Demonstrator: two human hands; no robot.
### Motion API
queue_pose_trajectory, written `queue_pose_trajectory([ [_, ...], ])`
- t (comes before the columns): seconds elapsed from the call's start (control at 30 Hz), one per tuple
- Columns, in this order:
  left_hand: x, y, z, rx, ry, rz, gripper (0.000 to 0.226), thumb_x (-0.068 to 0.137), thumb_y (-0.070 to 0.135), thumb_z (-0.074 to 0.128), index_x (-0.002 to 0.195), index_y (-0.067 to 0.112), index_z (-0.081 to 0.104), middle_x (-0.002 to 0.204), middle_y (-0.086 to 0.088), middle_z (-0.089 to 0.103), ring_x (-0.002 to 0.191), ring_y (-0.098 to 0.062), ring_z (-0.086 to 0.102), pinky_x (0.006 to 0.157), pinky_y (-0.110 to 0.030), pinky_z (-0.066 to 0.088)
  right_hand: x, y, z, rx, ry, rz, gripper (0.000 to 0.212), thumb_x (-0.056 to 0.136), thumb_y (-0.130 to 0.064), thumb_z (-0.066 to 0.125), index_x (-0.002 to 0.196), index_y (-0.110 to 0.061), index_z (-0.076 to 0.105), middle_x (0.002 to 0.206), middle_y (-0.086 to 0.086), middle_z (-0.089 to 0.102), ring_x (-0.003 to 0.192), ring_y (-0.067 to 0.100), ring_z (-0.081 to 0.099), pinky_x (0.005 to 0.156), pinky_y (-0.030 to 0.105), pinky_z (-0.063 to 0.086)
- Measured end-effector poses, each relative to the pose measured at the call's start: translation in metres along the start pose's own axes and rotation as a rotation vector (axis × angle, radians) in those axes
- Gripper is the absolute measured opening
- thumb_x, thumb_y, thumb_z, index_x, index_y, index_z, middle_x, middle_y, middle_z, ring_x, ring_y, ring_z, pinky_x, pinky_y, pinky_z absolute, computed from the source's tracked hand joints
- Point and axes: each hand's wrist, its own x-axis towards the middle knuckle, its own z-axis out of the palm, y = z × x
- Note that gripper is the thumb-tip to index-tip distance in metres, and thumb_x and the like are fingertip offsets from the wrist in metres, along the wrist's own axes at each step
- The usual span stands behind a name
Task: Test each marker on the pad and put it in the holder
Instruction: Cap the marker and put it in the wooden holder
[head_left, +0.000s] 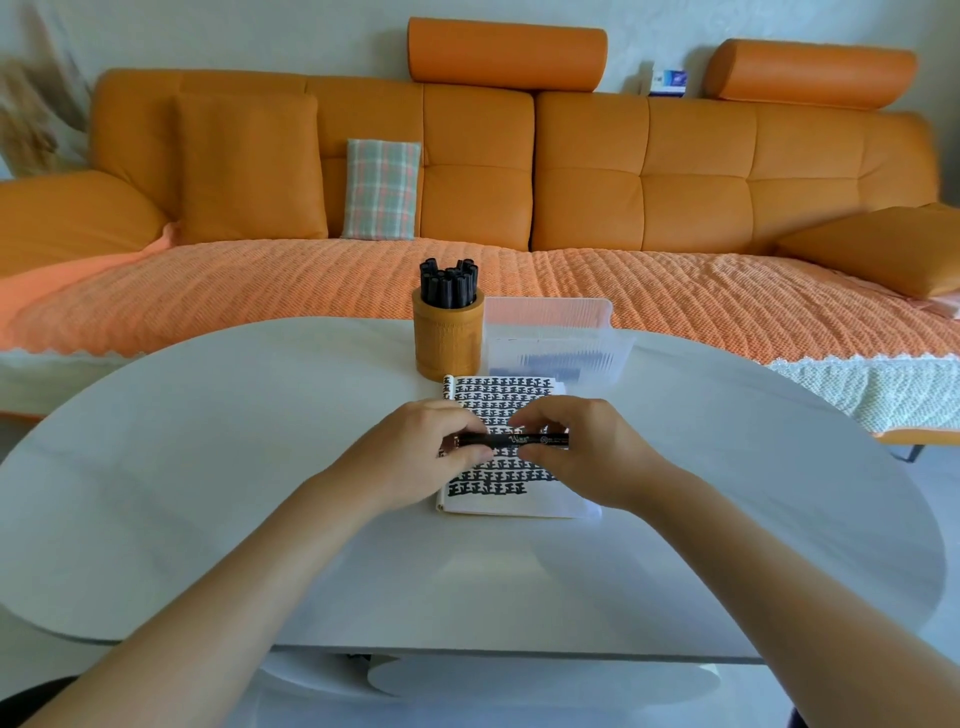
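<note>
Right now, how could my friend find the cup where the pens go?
Look at the white table in front of the orange sofa. Near its far edge, behind the pad, stands the holder. It is a round tan cup stuffed with black markers, unlike the clear box beside it.

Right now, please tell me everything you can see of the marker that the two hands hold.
The black marker is slim and looks like plastic, with pale print along its barrel. It lies level, crosswise, over the pad covered in black strokes. The left hand grips its left end; the right hand pinches its right part. Whether the cap is on, I cannot tell.
</note>
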Motion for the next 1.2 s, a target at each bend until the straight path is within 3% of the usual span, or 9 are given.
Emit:
queue_pose_trajectory([
  [0.13, 0.002, -0.003, -0.004, 0.015, 0.035, 0.027, 0.018, 0.088, 0.025, 0.069, 0.106, 0.021, 0.072, 0.09, 0.009, 0.061, 0.081, -0.004, 0.054, 0.067, -0.018, 0.04, 0.001, 0.0, 0.003, -0.045, 0.043, -0.084, 0.012, 0.087, -0.023, 0.072, 0.099, -0.023, 0.072, 0.082, -0.013, 0.062, 0.074, 0.006, 0.058, 0.068, 0.023, 0.047],
  [0.27, 0.0, -0.008, -0.007, 0.056, 0.048, 0.138, 0.016, 0.088, 0.017, 0.07, 0.102, 0.017, 0.076, 0.08, 0.012, 0.06, 0.078, -0.006, 0.051, 0.067, -0.025, 0.042, -0.001, -0.005, 0.015, -0.157, 0.057, -0.185, 0.012, 0.094, -0.027, 0.062, 0.089, -0.019, 0.07, 0.073, -0.008, 0.057, 0.069, 0.01, 0.051, 0.062, 0.03, 0.044],
  [0.43, 0.0, -0.007, -0.008, 0.114, 0.141, 0.237, 0.013, 0.083, 0.012, 0.074, 0.095, 0.012, 0.076, 0.076, 0.004, 0.063, 0.075, -0.013, 0.053, 0.063, -0.032, 0.046, 0.003, -0.011, 0.022, -0.117, 0.052, -0.108, 0.024, 0.099, -0.027, 0.053, 0.08, -0.016, 0.063, 0.065, -0.004, 0.054, 0.063, 0.015, 0.047, 0.059, 0.036, 0.041],
  [0.57, 0.004, -0.009, -0.011, 0.114, 0.158, 0.258, 0.014, 0.082, 0.011, 0.075, 0.096, 0.012, 0.076, 0.078, 0.004, 0.064, 0.076, -0.014, 0.054, 0.064, -0.032, 0.048, 0.006, -0.014, 0.021, -0.026, -0.006, -0.023, 0.026, 0.102, -0.028, 0.049, 0.077, -0.031, 0.057, 0.057, -0.01, 0.049, 0.055, 0.008, 0.044, 0.054, 0.027, 0.034],
  [0.67, 0.008, -0.013, -0.014, 0.116, 0.141, 0.238, 0.013, 0.084, 0.013, 0.073, 0.097, 0.015, 0.076, 0.08, 0.004, 0.063, 0.079, -0.014, 0.055, 0.067, -0.038, 0.049, 0.01, -0.016, 0.023, -0.038, -0.046, -0.019, 0.024, 0.103, -0.029, 0.045, 0.081, -0.028, 0.055, 0.062, -0.009, 0.051, 0.059, 0.008, 0.046, 0.057, 0.029, 0.036],
  [0.83, 0.024, -0.016, -0.022, 0.097, 0.16, 0.167, 0.027, 0.085, 0.018, 0.072, 0.113, 0.019, 0.072, 0.094, 0.008, 0.062, 0.089, -0.009, 0.052, 0.077, -0.03, 0.047, 0.028, -0.021, 0.014, -0.027, -0.012, -0.044, 0.019, 0.102, -0.024, 0.047, 0.102, -0.021, 0.065, 0.09, -0.003, 0.052, 0.081, 0.015, 0.053, 0.073, 0.031, 0.043],
  [0.97, 0.048, -0.018, -0.037, -0.009, 0.246, 0.073, 0.037, 0.091, 0.024, 0.066, 0.128, 0.022, 0.06, 0.108, 0.01, 0.056, 0.098, -0.005, 0.051, 0.084, -0.02, 0.041, 0.051, -0.024, -0.004, -0.01, 0.048, 0.012, 0.018, 0.101, -0.024, 0.048, 0.112, -0.023, 0.063, 0.087, -0.008, 0.053, 0.068, 0.009, 0.05, 0.062, 0.026, 0.036],
  [1.07, 0.072, -0.027, -0.046, -0.04, 0.336, 0.008, 0.044, 0.093, 0.023, 0.062, 0.135, 0.021, 0.051, 0.123, 0.003, 0.053, 0.111, -0.011, 0.05, 0.095, -0.031, 0.044, 0.075, -0.027, -0.016, 0.107, 0.166, 0.064, 0.013, 0.1, -0.023, 0.052, 0.107, -0.022, 0.063, 0.078, -0.011, 0.056, 0.058, 0.009, 0.048, 0.056, 0.025, 0.038],
  [1.2, 0.104, -0.047, -0.049, -0.068, 0.386, -0.13, 0.058, 0.092, 0.025, 0.063, 0.144, 0.016, 0.038, 0.141, -0.004, 0.04, 0.132, -0.021, 0.038, 0.111, -0.036, 0.032, 0.118, -0.03, -0.033, 0.18, 0.356, 0.11, 0.013, 0.098, -0.025, 0.057, 0.108, -0.02, 0.063, 0.092, -0.003, 0.068, 0.066, 0.007, 0.057, 0.057, 0.021, 0.039],
])
